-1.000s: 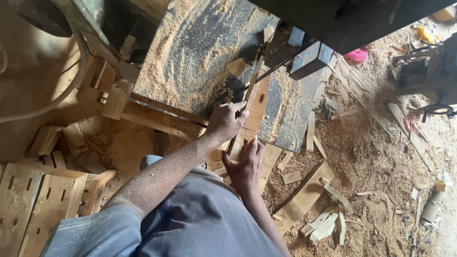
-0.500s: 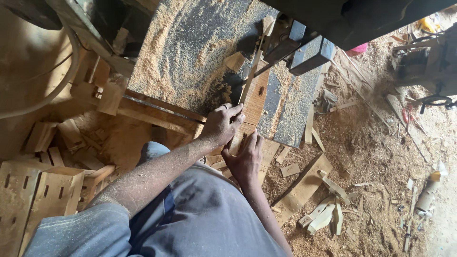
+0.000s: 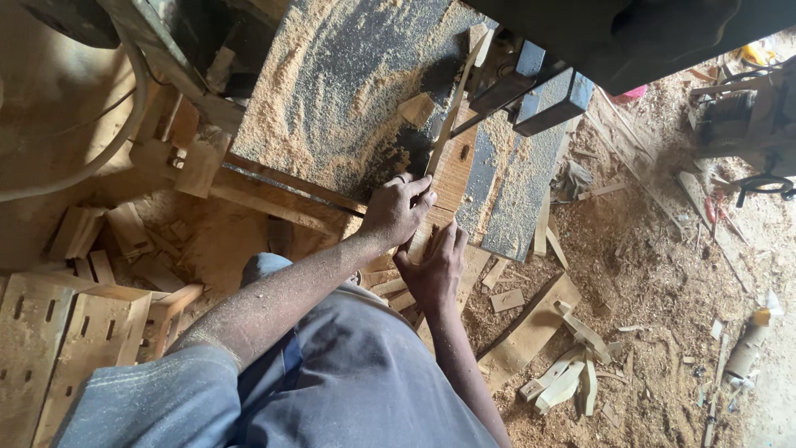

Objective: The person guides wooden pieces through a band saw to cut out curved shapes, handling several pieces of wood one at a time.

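My left hand [image 3: 400, 207] and right hand [image 3: 435, 267] both grip the wooden board [image 3: 452, 170] on the sawdust-covered table [image 3: 332, 91], blade guide [image 3: 547, 91] at one o'clock.

Two hands (left hand [image 3: 400, 209], right hand [image 3: 434, 267]), one wooden plank [image 3: 448, 172], one saw table [image 3: 348, 91].

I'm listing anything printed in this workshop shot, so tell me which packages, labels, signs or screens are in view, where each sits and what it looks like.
No signs, screens or readable labels show.
Tube-shaped container: lying on the sawdust floor at the far right, pale cylinder with a yellow-orange end.
Pink item: beyond the saw table's upper right edge, small and bright pink; too hidden to tell whether it is a package.
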